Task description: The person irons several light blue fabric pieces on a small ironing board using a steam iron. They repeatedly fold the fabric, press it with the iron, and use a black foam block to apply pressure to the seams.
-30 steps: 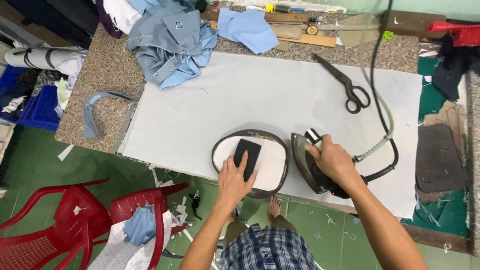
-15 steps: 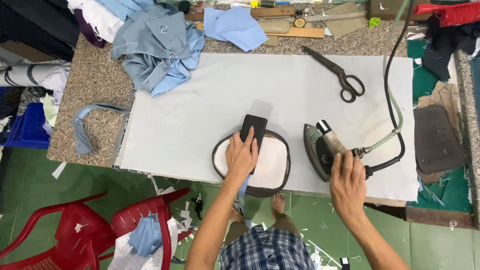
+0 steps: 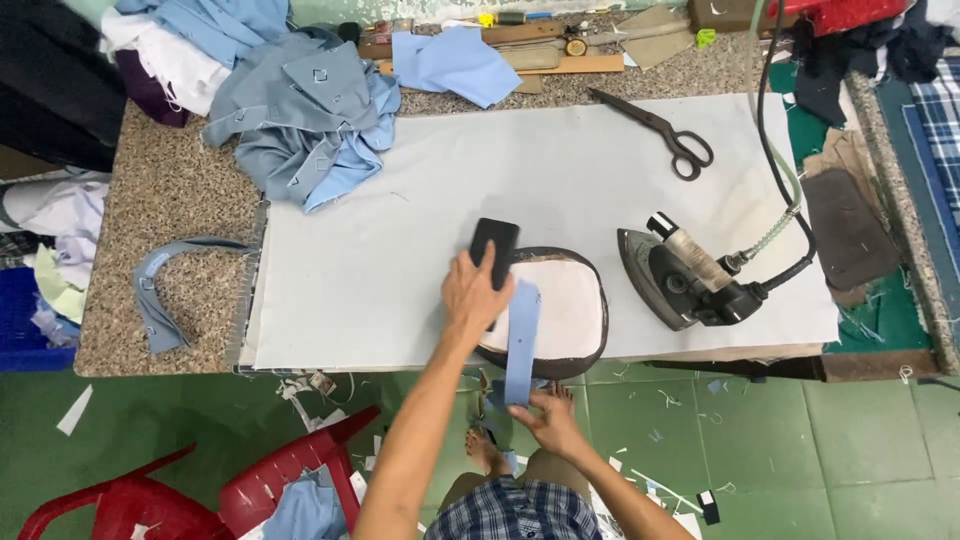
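Observation:
My left hand [image 3: 475,293] rests on a black block [image 3: 494,243] at the left end of an oval pressing pad [image 3: 560,310] with a white top and dark rim. A light blue fabric strip [image 3: 521,340] runs from under that hand down past the table edge. My right hand [image 3: 553,423] is below the table edge and grips the strip's lower end. A dark steam iron [image 3: 685,272] stands alone to the right of the pad, on the grey ironing cloth [image 3: 400,240], with no hand on it.
Black scissors [image 3: 655,128] lie at the back right of the cloth. A heap of blue-grey fabric pieces [image 3: 300,110] sits at the back left. A curved collar piece [image 3: 155,285] lies on the speckled counter. The iron's hose [image 3: 775,130] rises at right. Red plastic chairs [image 3: 250,490] stand below.
My right hand let go of the iron and dropped below the table edge, taking hold of the blue strip. My left hand stayed on the black block over the pad.

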